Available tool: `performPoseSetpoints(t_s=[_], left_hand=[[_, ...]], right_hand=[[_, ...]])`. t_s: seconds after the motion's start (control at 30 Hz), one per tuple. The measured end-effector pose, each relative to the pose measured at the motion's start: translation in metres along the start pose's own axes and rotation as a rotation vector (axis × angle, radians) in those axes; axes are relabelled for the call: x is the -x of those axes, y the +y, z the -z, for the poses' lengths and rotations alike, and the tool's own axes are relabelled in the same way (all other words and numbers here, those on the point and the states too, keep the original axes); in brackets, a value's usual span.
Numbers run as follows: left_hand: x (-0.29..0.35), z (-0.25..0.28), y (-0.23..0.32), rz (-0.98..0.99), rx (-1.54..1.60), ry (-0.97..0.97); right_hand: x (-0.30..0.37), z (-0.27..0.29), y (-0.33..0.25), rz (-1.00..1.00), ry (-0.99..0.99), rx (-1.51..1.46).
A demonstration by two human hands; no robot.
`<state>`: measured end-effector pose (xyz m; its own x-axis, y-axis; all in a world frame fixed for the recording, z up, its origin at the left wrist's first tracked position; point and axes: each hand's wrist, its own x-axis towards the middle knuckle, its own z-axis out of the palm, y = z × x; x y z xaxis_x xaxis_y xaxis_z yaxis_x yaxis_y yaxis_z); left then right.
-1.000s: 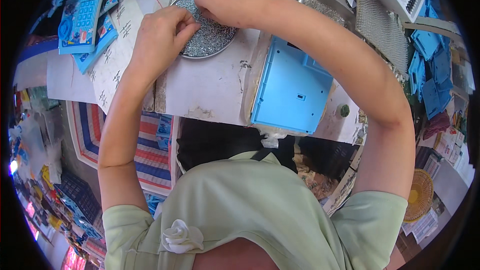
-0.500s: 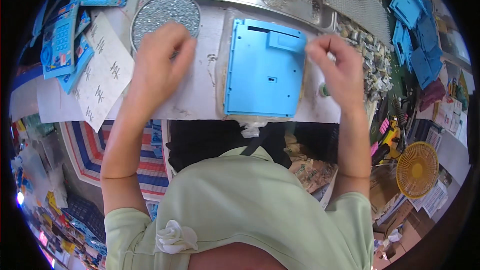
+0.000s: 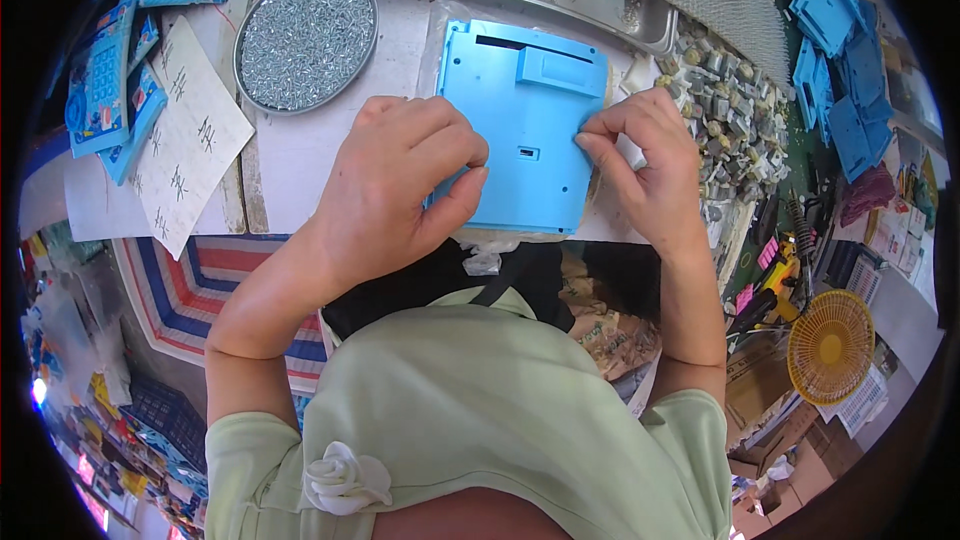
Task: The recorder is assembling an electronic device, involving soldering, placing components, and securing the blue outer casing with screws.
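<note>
- Casing [image 3: 500,120]: blue, flat, between both hands on the worktop [image 3: 300,160].
- Left hand [image 3: 400,180]: at the casing's lower left; grip narrow, cannot tell whether it holds anything.
- Right hand [image 3: 655,160]: at the casing's right edge; grip narrow, contents unclear.
- Dish [image 3: 288,112] of silvery bits [image 3: 306,38]: left of the casing.
- Tray [image 3: 655,25]: beyond the casing.

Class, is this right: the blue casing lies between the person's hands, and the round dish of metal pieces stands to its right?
Not quite: the head view shows the round dish of metal pieces to the left of the blue casing, which does lie between the left hand and right hand.
</note>
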<state>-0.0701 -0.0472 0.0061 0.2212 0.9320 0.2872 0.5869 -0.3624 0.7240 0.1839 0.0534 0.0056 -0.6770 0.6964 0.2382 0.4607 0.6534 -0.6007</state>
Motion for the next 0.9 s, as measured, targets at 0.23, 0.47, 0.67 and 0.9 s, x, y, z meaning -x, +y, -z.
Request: performPoseSetpoints(t_s=[0.23,0.47,0.67,0.9], left_hand=[[0.008,0.001,-0.004,0.013,0.019,0.021],[-0.002,-0.015,0.003,-0.115,0.023,0.021],[-0.023,-0.043,0.004,-0.326,-0.183,-0.119],[-0.030,-0.042,0.006,-0.471,-0.296,-0.184]], right_hand=[[0.005,-0.012,0.006,0.044,0.078,-0.052],[0.027,-0.014,0.005,-0.023,0.225,-0.122],[0.058,-0.013,-0.006,-0.301,0.333,-0.511],[0.075,-0.010,-0.014,-0.297,0.375,-0.590]])
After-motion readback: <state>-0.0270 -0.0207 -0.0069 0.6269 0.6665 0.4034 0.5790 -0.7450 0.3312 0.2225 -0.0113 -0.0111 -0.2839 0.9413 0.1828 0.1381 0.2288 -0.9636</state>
